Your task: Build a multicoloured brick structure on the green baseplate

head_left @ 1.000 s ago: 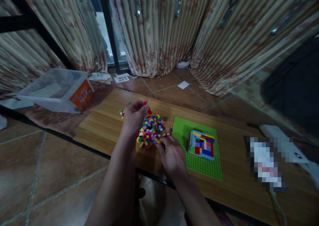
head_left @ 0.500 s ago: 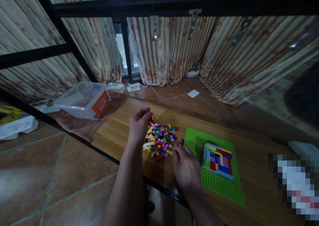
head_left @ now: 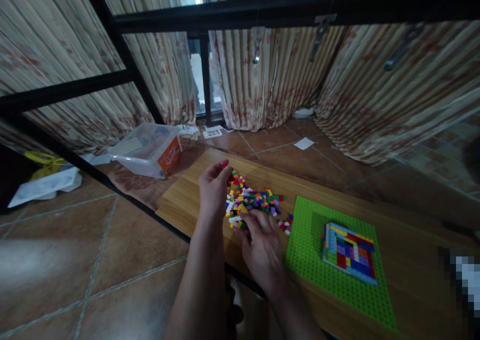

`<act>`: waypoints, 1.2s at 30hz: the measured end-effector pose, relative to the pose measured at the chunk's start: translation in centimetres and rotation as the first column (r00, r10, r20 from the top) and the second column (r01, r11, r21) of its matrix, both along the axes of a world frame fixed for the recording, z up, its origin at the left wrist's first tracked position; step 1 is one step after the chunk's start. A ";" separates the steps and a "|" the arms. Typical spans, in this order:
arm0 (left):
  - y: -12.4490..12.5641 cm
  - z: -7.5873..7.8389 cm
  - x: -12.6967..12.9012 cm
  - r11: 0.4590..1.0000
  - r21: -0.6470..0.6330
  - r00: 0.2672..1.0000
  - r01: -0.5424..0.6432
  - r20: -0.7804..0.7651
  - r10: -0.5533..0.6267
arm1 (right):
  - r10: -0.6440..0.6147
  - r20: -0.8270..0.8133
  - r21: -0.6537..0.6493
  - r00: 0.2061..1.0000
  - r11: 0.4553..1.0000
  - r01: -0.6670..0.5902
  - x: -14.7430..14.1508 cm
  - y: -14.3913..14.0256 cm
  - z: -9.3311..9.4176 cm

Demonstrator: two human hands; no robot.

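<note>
I am taking the green baseplate [head_left: 311, 240] as my landmark, lying on the table [head_left: 187, 200]. On it, toward its right half, a flat multicoloured panel [head_left: 350, 252] of bricks is already sitting, filled edge to edge as far as I can see; most of the plate around it is showing bare studs. To the left of the baseplate the loose brick pile [head_left: 253, 202] is lying in a heap, so I am judging the build to be partly done with plenty left to place. My left hand [head_left: 213, 190] is hovering at the pile's far-left edge, its grip pinching a small red brick [head_left: 224, 165] between fingertips. My right hand [head_left: 262, 245] is resting palm-down on the pile's near side, just left of the baseplate; whether its grip is closing on anything I cannot tell. Further left of the plate, a clear plastic tub [head_left: 146, 147] is standing off the table.
</note>
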State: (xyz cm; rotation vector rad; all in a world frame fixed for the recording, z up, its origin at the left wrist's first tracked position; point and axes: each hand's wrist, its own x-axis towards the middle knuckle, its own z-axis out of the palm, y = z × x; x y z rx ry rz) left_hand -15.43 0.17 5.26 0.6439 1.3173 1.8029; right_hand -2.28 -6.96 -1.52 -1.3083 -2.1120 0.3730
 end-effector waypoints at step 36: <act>0.2 0.6 3.5 0.979 -0.038 0.977 0.199 0.084 -0.195 | -0.372 -0.608 -0.322 0.701 0.923 0.211 9.9 0.3 3.5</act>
